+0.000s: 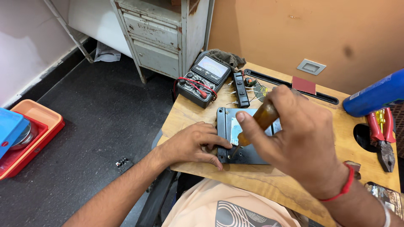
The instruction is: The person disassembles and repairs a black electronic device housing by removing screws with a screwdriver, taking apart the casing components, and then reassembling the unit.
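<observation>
A screwdriver with an amber handle is being gripped in the right hand, fingers closed around the handle, thumb laid along it. Its shaft is being angled down and to the left, with the tip meeting the lower left part of a flat black device lying directly beneath that hand. The device is being steadied by the left hand, which is resting palm down at the left edge, fingers partly curled, index finger and thumb pressing on the casing's corner; nothing is being held in it. A pale label on the device is being partly hidden by the screwdriver.

The device is lying on a wooden table, near the front edge. Just behind it a black strip-shaped part is lying, and beyond that an analogue multimeter with red leads coiled over it. To the right, well apart from the hands, red-handled pliers are lying below a blue cylinder.

On the floor to the far left, a red tray is sitting in an orange one, with a blue lid and a round metal item in it; what that item is cannot be told.
</observation>
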